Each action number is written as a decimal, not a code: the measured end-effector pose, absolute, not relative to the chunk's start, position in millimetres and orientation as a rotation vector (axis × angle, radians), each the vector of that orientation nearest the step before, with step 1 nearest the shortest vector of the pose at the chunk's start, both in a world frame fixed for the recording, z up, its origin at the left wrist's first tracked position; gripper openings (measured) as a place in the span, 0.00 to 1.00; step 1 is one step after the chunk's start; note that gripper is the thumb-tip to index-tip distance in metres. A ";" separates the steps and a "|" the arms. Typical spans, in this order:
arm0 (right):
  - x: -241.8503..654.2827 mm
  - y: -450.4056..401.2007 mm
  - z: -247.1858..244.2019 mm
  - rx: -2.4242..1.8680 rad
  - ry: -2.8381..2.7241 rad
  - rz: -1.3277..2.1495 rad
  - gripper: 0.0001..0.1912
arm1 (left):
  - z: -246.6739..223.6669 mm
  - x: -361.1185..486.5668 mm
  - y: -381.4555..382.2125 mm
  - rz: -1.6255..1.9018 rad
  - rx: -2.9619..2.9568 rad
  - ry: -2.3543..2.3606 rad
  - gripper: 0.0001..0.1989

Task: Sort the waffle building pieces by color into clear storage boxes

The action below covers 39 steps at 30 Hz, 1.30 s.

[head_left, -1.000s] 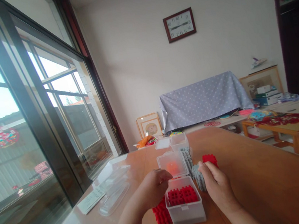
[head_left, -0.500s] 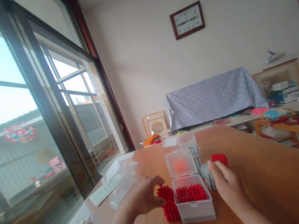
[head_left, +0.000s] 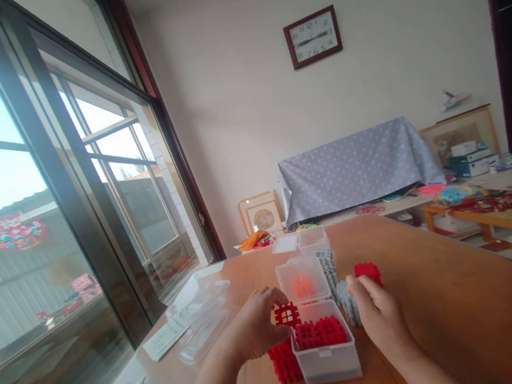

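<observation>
A wooden table spreads out before me, and at its near end stands an open plastic box. To the right is the right hand, its fingers mostly hidden, so I can't tell whether it grips anything. Across from it, the left hand makes a narrow pinch. Below that wrist a red stack stands just beside the box; a low swing of the forearm could topple it. By the right thumb is a grey stack, and past the knuckles a red block; a careless curl of those fingers could shove either. Inside the box, red lattice tiles sit side by side. Smallest is the single red piece in the left pinch, near the box's left rim: held by one edge, it could twist loose, or snag its teeth there if carried too low.
</observation>
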State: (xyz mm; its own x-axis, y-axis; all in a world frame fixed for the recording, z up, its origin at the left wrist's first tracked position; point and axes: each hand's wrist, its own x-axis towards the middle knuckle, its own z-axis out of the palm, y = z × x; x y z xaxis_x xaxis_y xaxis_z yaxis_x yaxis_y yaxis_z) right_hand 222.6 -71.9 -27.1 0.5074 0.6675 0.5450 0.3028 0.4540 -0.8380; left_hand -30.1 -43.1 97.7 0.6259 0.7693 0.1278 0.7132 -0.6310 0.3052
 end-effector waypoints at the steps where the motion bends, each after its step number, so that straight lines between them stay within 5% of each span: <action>1: 222.6 -71.7 -27.2 -1.125 -1.063 0.285 0.22 | 97.8 -20.7 -43.0 0.345 2.628 1.198 0.20; 17: 223.0 -69.0 -25.7 -1.095 -1.035 0.273 0.22 | 44.9 52.5 -20.8 0.070 2.659 1.139 0.19; 39: 223.6 -69.8 -27.9 -1.112 -1.062 0.276 0.21 | 49.8 46.2 -37.0 0.183 2.604 1.002 0.10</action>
State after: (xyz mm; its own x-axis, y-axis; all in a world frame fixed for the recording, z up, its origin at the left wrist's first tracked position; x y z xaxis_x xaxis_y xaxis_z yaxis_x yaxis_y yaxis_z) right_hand 223.6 -69.8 -27.9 0.5112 0.6560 0.5553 0.3032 0.4669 -0.8307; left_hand 46.2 -37.0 49.8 0.7425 0.6699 -0.0029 0.6255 -0.6918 0.3609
